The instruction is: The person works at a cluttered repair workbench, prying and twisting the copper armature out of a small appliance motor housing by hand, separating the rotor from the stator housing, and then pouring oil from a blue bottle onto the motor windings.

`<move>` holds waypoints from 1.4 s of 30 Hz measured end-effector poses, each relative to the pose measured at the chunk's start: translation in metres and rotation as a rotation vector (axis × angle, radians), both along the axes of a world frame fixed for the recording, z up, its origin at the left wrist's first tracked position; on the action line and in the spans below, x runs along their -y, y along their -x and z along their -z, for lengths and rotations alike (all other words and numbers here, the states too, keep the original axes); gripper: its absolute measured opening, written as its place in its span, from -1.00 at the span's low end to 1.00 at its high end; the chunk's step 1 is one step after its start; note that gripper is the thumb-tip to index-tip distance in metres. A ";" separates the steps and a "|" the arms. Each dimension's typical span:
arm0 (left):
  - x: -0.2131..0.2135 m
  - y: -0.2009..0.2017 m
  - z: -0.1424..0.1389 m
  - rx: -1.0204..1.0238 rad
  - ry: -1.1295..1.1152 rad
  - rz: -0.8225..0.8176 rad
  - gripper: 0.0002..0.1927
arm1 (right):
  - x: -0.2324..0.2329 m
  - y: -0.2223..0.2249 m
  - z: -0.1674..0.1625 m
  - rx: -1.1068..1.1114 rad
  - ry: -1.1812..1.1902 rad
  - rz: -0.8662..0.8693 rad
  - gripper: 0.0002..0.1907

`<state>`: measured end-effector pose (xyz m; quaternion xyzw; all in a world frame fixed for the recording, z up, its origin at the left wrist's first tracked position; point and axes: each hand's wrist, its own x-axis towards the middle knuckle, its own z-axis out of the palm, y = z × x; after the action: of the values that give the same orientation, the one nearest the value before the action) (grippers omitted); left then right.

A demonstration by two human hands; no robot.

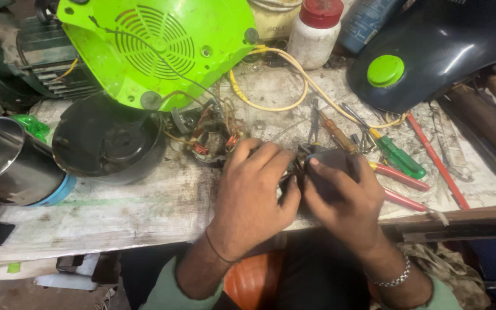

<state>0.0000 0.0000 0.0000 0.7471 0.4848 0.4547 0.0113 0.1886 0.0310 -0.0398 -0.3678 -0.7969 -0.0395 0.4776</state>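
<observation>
My left hand (255, 195) and my right hand (340, 198) meet near the front edge of a worn workbench (116, 212). Both close around a small dark motor part (294, 172) with thin wires, mostly hidden between the fingers. My right hand also presses a greyish pad-like piece (331, 161) against it. Just behind the left hand lies a motor winding (213, 135) with copper coils and red and yellow wires. A bright green vented housing (156, 49) stands tilted at the back left, wired to that winding.
A black round base (107, 143) sits left of the hands, a steel jar (4, 161) further left. Right of the hands lie red-handled pliers (400, 186), a green screwdriver (397, 155) and a red rod (437, 163). A dark cover with a green button (431, 51) and bottles stand behind.
</observation>
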 end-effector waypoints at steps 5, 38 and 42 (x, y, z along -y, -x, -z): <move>0.001 0.000 -0.002 0.005 -0.016 0.002 -0.67 | 0.000 -0.003 0.001 0.015 -0.019 0.035 -0.62; 0.001 0.001 -0.002 -0.019 0.033 0.009 -0.54 | 0.002 -0.002 0.000 0.029 -0.025 0.028 -0.63; 0.000 0.002 -0.002 -0.023 0.044 0.006 -0.57 | 0.001 -0.003 0.000 0.038 -0.023 0.045 -0.63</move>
<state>-0.0017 0.0002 0.0022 0.7532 0.4926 0.4352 0.0236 0.1913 0.0296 -0.0402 -0.3794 -0.7968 -0.0665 0.4655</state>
